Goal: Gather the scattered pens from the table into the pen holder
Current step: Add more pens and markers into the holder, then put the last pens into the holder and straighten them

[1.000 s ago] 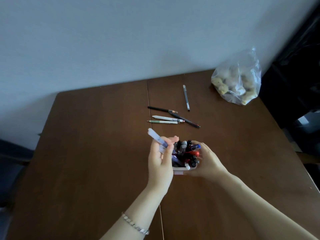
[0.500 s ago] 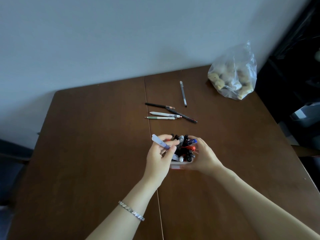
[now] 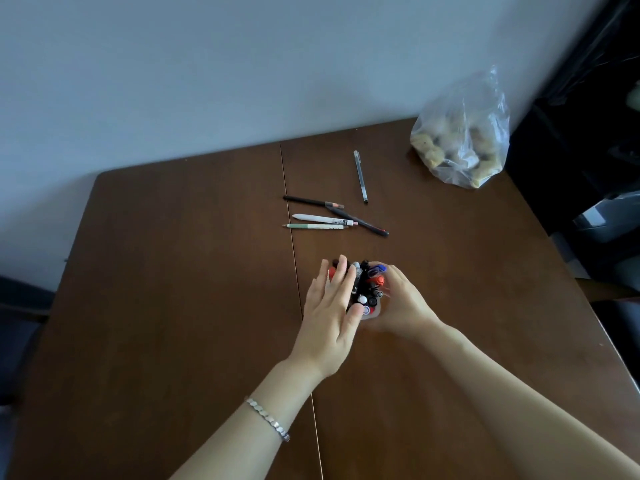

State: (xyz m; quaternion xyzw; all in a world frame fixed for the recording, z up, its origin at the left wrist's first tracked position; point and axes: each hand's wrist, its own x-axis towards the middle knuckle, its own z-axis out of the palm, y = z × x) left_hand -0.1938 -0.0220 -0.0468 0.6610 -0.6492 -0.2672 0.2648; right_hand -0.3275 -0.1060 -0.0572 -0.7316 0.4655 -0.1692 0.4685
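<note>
A pale pen holder (image 3: 371,311) stands mid-table, packed with several pens whose black, red and blue caps stick up. My right hand (image 3: 403,301) grips its right side. My left hand (image 3: 332,303) lies flat against its left side, fingers spread and empty, covering part of the pens. Beyond the holder several pens lie loose: a black pencil (image 3: 311,201), a white pen (image 3: 322,219), a pale green pen (image 3: 315,226), a dark pen with a red tip (image 3: 360,222) and a clear pen (image 3: 360,176) farther back.
A clear plastic bag (image 3: 462,140) of lumpy pale items sits at the table's far right corner. The brown table (image 3: 173,271) has a seam down its middle. Dark furniture stands to the right, and a pale wall rises behind.
My left hand held a light blue pen over the holder; now that pen is out of its fingers and the hand is spread open against the pens. The right hand stayed on the holder.
</note>
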